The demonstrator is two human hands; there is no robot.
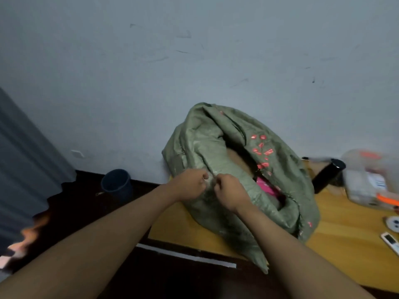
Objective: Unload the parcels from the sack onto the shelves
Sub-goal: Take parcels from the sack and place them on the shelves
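A large green woven sack (207,139) with red print lies on a wooden table (345,240) against the wall. Its mouth gapes along the top, showing a brown cardboard parcel (237,158) and a pink parcel (266,187) inside. My left hand (191,184) and my right hand (230,194) sit side by side at the near rim of the sack, each with fingers curled round the sack's fabric edge. No shelves are in view.
On the table to the right stand a black cylinder (328,174), a clear plastic bag of items (369,180), a white round object (394,223) and a remote (390,241). A dark bucket (117,183) sits on the floor by the wall. A grey curtain (26,158) hangs left.
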